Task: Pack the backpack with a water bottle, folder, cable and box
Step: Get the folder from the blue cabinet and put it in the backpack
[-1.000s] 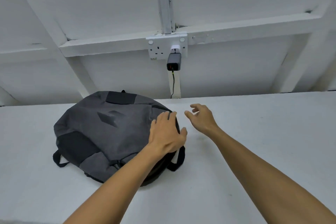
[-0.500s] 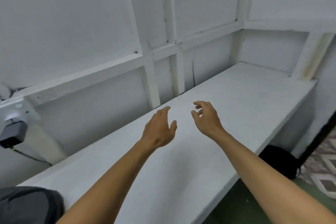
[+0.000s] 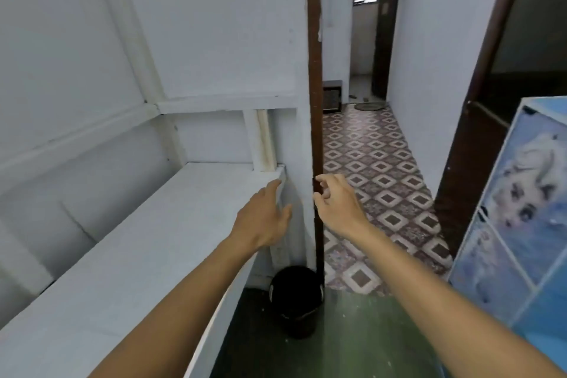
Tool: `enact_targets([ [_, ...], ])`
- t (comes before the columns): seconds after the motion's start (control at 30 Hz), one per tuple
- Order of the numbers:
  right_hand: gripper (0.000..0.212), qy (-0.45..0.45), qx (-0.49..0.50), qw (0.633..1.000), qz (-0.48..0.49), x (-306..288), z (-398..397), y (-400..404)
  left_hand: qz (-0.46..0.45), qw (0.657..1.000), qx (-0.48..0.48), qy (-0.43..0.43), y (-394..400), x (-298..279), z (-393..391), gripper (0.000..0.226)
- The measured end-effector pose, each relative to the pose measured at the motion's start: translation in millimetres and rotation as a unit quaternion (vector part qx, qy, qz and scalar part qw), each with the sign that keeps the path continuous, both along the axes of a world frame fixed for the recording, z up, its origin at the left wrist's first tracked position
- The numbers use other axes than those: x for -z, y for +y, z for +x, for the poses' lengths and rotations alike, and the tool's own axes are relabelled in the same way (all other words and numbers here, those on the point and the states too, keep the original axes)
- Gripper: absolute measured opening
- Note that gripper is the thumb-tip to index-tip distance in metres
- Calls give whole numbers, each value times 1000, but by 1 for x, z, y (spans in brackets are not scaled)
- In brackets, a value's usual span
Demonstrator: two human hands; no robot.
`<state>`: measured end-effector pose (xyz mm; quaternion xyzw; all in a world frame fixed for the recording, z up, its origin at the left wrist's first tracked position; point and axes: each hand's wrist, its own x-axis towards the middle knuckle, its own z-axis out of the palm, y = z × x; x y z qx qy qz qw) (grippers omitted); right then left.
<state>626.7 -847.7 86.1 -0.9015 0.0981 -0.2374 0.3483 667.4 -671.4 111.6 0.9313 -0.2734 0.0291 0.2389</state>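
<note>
Both hands reached forward, empty. The left hand (image 3: 264,221) hovered open above the white surface (image 3: 129,255). The right hand (image 3: 336,204) had loosely curled fingers, its grip empty.

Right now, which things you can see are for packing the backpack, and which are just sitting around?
For the job:
- left hand, empty
- right hand, empty
- No backpack, bottle, folder, cable or box in view

Just there:
- white counter
- black bucket on the floor
- blue cabinet with a picture
- patterned floor
- brown door frame
</note>
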Motion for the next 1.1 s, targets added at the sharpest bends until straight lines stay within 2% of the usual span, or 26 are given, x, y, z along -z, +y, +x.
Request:
enact_targets([
  [0.17, 38, 3, 143, 989, -26, -4, -31, -134, -3, 990, 144, -11, -156, 1, 17, 64],
  [0.3, 36, -11, 235, 971, -48, -2, -58, -205, 4, 969, 247, -10, -255, 10, 18, 65],
  [0.47, 32, -41, 343, 933, -95, -8, -87, -268, 9, 932, 361, -29, -356, 19, 15, 52],
  [0.6, 23, -109, 421, 882, -181, -19, -117, -301, 33, 883, 467, -41, -428, 24, 9, 42],
  [0.7, 23, -165, 503, 807, -263, -23, -138, -319, 74, 847, 525, -41, -467, 28, -3, 42],
  [0.77, 21, -185, 555, 762, -278, -26, -153, -330, 88, 827, 553, -45, -483, 33, -13, 45],
  [0.83, 19, -182, 585, 743, -272, -28, -168, -339, 103, 815, 569, -34, -495, 39, -22, 45],
  [0.93, 24, -145, 573, 758, -275, -28, -189, -353, 145, 797, 586, -9, -507, 46, -34, 52],
  [1.1, 44, -28, 491, 839, -231, -31, -216, -377, 197, 800, 567, 17, -523, 59, -53, 63],
])
